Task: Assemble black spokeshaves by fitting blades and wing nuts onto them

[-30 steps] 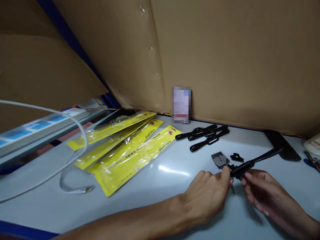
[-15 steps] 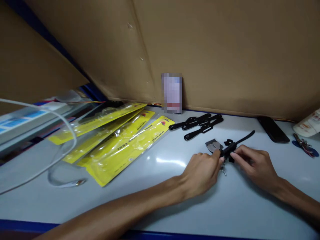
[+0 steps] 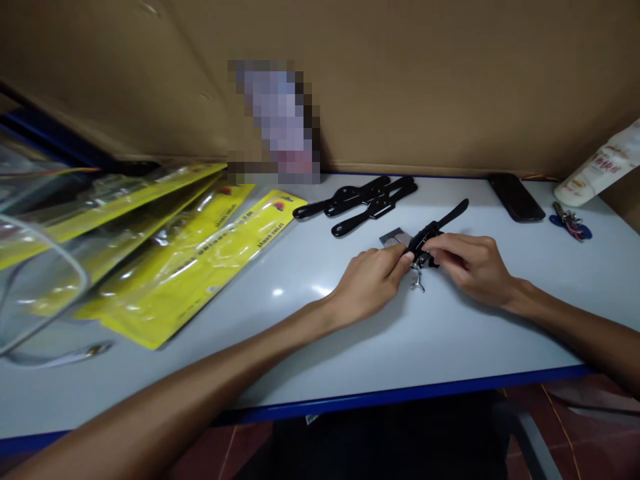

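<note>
A black spokeshave body [image 3: 419,241] lies at a slant just above the table, its far handle pointing up and right. My left hand [image 3: 373,277] is closed on its near end, hiding that handle. The fingertips of my right hand [image 3: 470,263] pinch at its middle, where small dark parts partly show; which part they grip is hidden. Beyond my left fingers lies a flat metal blade [image 3: 393,236]. Silver wing-shaped screws [image 3: 417,280] are right below the spokeshave. More black spokeshave bodies [image 3: 357,217] lie in a heap farther back.
Yellow blister packs [image 3: 200,273] fan out on the left, beside a white cable [image 3: 75,257]. A blurred upright object [image 3: 285,120] leans on the cardboard wall. At back right are a dark phone [image 3: 515,197], keys [image 3: 570,221] and a white bottle [image 3: 595,170]. The table's blue edge [image 3: 400,395] runs in front.
The camera view has tilted down and shifted right, so the table's front edge and floor show. Both hands stay at the spokeshave, with my right fingers drawn in closer to its middle.
</note>
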Demonstrator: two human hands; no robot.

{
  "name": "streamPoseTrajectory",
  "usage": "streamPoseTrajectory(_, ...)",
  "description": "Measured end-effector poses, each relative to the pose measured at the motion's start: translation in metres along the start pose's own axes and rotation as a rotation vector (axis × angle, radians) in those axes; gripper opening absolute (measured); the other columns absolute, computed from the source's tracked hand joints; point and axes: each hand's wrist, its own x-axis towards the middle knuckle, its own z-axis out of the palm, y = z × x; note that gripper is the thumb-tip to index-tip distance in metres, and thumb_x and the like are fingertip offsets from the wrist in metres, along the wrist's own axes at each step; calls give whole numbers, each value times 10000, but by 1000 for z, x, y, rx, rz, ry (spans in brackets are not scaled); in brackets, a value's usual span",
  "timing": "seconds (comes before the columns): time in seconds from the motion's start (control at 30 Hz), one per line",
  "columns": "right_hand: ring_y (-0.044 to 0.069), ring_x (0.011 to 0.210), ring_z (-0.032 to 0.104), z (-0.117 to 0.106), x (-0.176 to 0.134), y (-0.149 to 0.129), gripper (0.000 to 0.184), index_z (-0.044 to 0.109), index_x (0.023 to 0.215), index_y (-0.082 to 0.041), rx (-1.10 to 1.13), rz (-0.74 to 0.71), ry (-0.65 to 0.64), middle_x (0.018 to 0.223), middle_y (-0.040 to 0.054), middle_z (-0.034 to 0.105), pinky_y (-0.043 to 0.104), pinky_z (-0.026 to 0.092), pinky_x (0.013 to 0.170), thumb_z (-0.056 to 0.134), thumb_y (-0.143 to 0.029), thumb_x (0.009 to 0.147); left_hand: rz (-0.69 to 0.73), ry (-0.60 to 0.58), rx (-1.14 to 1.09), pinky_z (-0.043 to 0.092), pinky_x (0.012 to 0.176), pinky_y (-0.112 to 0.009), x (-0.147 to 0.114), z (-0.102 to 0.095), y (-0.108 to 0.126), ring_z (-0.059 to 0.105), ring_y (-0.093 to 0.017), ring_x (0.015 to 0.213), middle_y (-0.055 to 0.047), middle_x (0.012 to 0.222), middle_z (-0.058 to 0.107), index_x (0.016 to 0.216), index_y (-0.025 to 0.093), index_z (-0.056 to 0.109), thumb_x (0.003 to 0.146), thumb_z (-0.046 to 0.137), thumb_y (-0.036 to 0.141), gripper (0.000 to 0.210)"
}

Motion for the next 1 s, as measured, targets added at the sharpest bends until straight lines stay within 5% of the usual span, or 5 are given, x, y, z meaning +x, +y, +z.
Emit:
streamPoseTrajectory(0.27,82,535,492,-1,7,-7,123,637,776,-179,32,66,54,691,-30,627,237,401,552,658,-238,882,-16,-10,-152,381,591,-289,3,-1,-2,460,-129,560,21,596,490,671,224,422,980,357,337,336)
streamPoseTrajectory(0.43,80,524,487,2,7,-4,105,626,943,-182,38,172,105,718,-46,623,243,408,570,656,-180,842,-11,-15,-222,374,573,-286,4,-2,-4,442,-125,544,18,590,490,670,220,440,985,357,333,345)
streamPoseTrajectory(0.73,104,596,498,1,8,4,259,737,903,-191,-6,-38,65,739,-4,621,253,387,582,499,-89,899,-37,-22,-249,368,583,-289,6,0,-5,436,-127,552,24,585,475,667,219,443,984,374,320,340)
streamPoseTrajectory(1.0,108,566,501,-3,3,7,294,772,853,-186,-139,-28,59,713,6,638,258,368,539,497,-83,860,-66,-22,-309,335,532,-279,6,0,-6,419,-127,523,28,577,456,674,224,436,973,370,342,328)
